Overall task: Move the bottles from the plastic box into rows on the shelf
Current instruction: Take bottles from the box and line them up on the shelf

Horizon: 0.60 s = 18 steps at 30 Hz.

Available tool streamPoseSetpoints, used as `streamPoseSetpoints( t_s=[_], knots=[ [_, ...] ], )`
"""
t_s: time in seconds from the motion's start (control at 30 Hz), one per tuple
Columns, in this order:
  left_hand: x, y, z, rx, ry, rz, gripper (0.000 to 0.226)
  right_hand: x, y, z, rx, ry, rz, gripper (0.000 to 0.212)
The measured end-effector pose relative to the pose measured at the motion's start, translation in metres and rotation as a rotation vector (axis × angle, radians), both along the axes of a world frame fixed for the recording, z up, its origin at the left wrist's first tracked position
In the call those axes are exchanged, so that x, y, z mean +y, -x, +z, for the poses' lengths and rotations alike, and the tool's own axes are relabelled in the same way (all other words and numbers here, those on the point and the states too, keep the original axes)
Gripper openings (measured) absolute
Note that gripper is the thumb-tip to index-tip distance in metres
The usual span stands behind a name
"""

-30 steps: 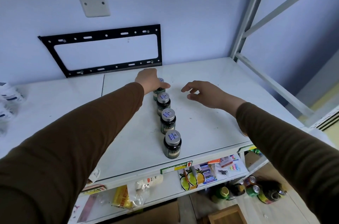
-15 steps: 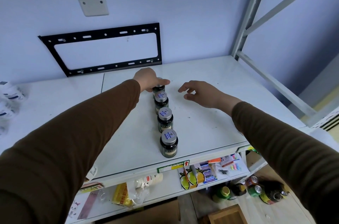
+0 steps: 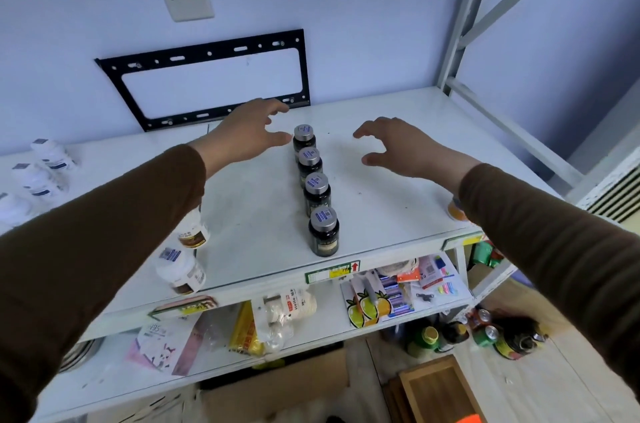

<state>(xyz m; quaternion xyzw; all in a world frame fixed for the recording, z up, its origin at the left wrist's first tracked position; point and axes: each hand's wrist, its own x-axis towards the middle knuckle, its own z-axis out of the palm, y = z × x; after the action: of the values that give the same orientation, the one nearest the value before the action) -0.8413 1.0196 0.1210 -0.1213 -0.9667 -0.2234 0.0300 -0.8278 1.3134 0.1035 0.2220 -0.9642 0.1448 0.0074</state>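
Several dark bottles with silver caps stand in a straight row on the white shelf [image 3: 398, 180], from the front bottle [image 3: 323, 232] back to the rear bottle [image 3: 304, 140]. My left hand [image 3: 242, 133] hovers just left of the rear bottle, fingers spread, holding nothing. My right hand [image 3: 398, 145] hovers to the right of the row, fingers loosely curved, also empty. The plastic box is not in view.
White bottles [image 3: 181, 270] stand under my left arm, with more white bottles [image 3: 38, 176] at the far left. An orange-labelled container [image 3: 455, 209] peeks out behind my right sleeve. A black wall bracket [image 3: 214, 52] hangs behind. The lower shelf [image 3: 207, 363] holds packets and papers.
My left hand has let go of the rear bottle and drawn back to its left. The right hand has shifted slightly. The view moved back, showing more of the left side.
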Motion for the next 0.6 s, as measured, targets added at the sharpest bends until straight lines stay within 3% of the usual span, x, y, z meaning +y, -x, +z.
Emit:
streamPoseSetpoints(
  t_s=[0.27,0.6],
  knots=[
    [0.017,-0.125,0.01,0.072,-0.034,-0.134,0.056,0.016,-0.116,0.003,0.03,0.045,-0.048,0.049],
    [0.097,-0.254,-0.043,-0.044,-0.058,-0.285,0.062,0.071,-0.284,-0.037,-0.047,0.058,-0.177,0.057]
  ],
)
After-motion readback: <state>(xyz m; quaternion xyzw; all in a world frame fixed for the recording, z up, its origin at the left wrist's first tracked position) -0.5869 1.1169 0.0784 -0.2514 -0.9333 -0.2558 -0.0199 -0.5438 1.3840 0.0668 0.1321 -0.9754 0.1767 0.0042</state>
